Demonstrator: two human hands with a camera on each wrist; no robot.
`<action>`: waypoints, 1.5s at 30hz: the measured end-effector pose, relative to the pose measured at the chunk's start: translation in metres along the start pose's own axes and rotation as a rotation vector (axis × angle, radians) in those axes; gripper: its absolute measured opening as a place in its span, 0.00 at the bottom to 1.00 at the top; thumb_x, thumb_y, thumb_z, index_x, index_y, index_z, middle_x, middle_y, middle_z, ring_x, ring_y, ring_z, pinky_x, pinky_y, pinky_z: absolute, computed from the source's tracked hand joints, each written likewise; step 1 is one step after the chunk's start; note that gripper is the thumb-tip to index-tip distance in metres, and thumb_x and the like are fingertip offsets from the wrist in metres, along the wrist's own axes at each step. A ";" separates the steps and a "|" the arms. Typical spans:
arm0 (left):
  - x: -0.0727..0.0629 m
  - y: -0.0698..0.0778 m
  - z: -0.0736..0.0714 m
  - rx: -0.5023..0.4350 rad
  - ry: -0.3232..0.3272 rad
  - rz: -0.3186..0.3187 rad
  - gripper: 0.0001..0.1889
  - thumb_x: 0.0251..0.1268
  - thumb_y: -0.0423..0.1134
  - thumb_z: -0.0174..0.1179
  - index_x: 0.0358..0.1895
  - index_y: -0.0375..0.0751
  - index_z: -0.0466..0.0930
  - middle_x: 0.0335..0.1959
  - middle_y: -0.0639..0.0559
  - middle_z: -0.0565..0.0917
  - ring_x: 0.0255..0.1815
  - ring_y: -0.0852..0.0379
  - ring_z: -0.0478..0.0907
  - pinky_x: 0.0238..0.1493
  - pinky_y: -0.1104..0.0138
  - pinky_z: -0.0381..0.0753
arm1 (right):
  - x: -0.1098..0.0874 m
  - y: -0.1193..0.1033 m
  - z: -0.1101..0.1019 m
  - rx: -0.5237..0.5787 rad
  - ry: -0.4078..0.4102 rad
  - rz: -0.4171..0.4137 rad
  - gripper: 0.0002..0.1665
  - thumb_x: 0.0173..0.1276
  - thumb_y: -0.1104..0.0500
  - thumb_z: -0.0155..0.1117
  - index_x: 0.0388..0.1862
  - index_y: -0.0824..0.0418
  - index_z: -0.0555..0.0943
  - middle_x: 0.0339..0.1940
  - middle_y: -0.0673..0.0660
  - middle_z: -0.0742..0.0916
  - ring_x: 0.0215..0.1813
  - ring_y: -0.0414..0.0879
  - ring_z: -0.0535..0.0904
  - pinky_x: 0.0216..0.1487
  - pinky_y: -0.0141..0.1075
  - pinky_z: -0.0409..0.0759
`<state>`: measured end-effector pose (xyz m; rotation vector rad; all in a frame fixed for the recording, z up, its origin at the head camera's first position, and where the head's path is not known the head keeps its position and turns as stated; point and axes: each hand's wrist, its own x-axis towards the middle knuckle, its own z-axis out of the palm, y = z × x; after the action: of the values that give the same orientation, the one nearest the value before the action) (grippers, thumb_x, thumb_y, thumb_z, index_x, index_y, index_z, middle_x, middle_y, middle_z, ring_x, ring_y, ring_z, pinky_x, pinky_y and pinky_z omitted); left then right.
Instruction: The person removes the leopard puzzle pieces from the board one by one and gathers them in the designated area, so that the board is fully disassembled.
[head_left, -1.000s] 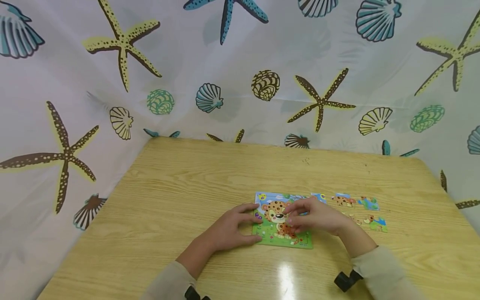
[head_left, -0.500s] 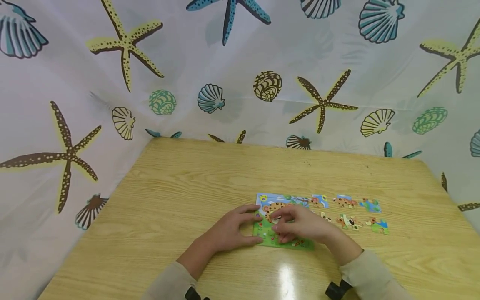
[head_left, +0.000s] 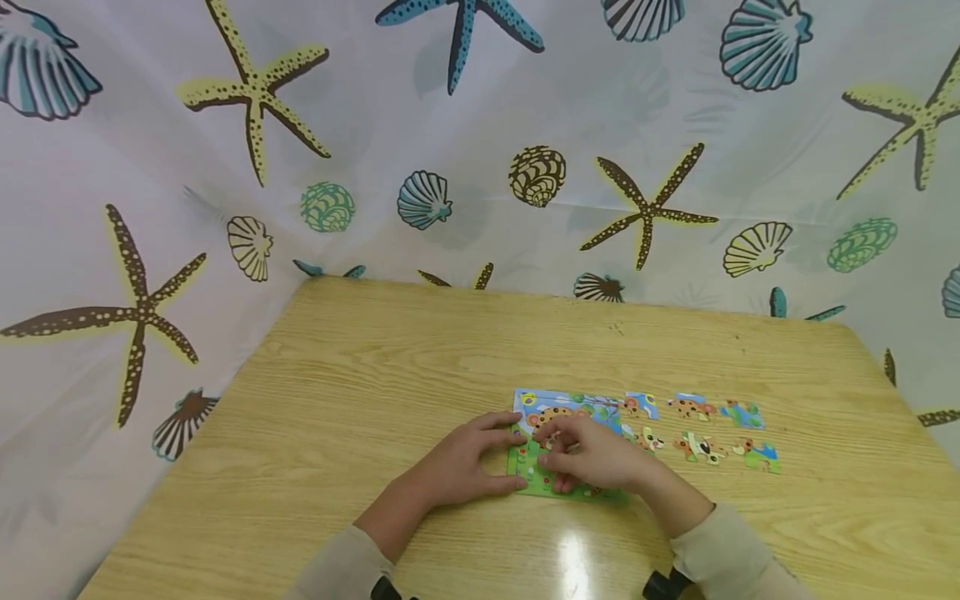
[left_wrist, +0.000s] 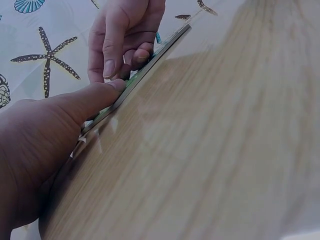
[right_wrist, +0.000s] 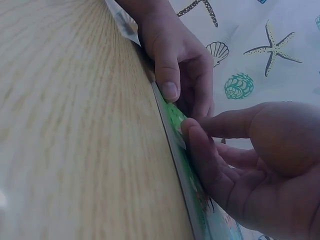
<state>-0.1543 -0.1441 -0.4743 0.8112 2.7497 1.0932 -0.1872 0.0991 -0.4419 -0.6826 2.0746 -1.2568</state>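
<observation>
A flat puzzle board (head_left: 543, 402) with a leopard picture on green and blue lies on the table. The person's left hand (head_left: 468, 463) rests at its left edge, fingers spread and fairly straight; the left wrist view has the thumb (left_wrist: 100, 97) on the board's rim. Over the middle-left of the board is the right hand (head_left: 600, 452), bent fingers pointing down and left. In the right wrist view its thumb and index finger meet at a green puzzle piece (right_wrist: 175, 116) close over the board. These fingers hide much of the piece and of the leopard.
To the right of the board several loose puzzle pieces (head_left: 701, 447) lie in two rows, the nearest beside the board's right edge. A white curtain (head_left: 480, 217) with starfish and shells hangs behind and beside the wooden table (head_left: 360, 367).
The right hand has moved left and slightly down across the board, uncovering the loose pieces at its right edge. The left hand keeps its place at the left edge.
</observation>
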 end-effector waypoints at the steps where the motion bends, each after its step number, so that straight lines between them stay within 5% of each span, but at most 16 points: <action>1: 0.000 0.000 0.000 0.000 -0.003 0.000 0.29 0.58 0.57 0.71 0.62 0.50 0.81 0.75 0.55 0.69 0.76 0.48 0.65 0.74 0.51 0.68 | 0.000 0.000 0.001 0.007 0.009 0.002 0.23 0.74 0.59 0.62 0.62 0.69 0.73 0.33 0.59 0.86 0.30 0.47 0.86 0.33 0.40 0.88; 10: 0.000 0.001 -0.001 0.005 -0.011 0.006 0.30 0.58 0.57 0.71 0.62 0.50 0.81 0.75 0.54 0.69 0.76 0.48 0.64 0.74 0.51 0.67 | -0.002 -0.002 0.007 -0.083 0.131 -0.036 0.17 0.70 0.59 0.67 0.53 0.64 0.77 0.26 0.56 0.81 0.24 0.46 0.83 0.25 0.35 0.82; 17: 0.000 0.003 -0.002 0.008 -0.014 0.003 0.30 0.58 0.57 0.71 0.63 0.50 0.81 0.75 0.54 0.69 0.77 0.48 0.64 0.74 0.51 0.67 | -0.003 -0.005 0.005 -0.088 0.204 -0.048 0.12 0.68 0.59 0.69 0.46 0.62 0.79 0.38 0.57 0.80 0.30 0.43 0.80 0.27 0.31 0.78; 22: 0.001 0.003 -0.003 -0.005 -0.008 0.001 0.30 0.58 0.56 0.71 0.62 0.49 0.81 0.75 0.53 0.69 0.77 0.47 0.64 0.75 0.51 0.67 | -0.008 -0.005 -0.003 -0.047 0.205 -0.018 0.14 0.68 0.57 0.69 0.45 0.63 0.78 0.39 0.57 0.84 0.35 0.45 0.83 0.34 0.35 0.82; 31: 0.000 0.002 -0.001 0.001 -0.006 0.000 0.29 0.58 0.56 0.71 0.62 0.50 0.82 0.74 0.54 0.69 0.76 0.46 0.64 0.74 0.50 0.67 | -0.022 0.001 -0.010 0.079 0.171 0.003 0.22 0.70 0.61 0.66 0.61 0.66 0.76 0.34 0.58 0.79 0.34 0.47 0.84 0.38 0.38 0.87; 45: 0.000 -0.001 0.000 0.009 0.000 0.000 0.30 0.56 0.56 0.72 0.62 0.50 0.82 0.75 0.53 0.68 0.77 0.46 0.64 0.75 0.49 0.65 | -0.047 0.017 -0.026 0.183 0.179 0.016 0.22 0.69 0.62 0.68 0.58 0.69 0.77 0.35 0.59 0.82 0.34 0.49 0.87 0.41 0.42 0.89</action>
<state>-0.1549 -0.1447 -0.4744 0.8128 2.7563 1.0817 -0.1761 0.1542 -0.4363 -0.4851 2.0666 -1.5245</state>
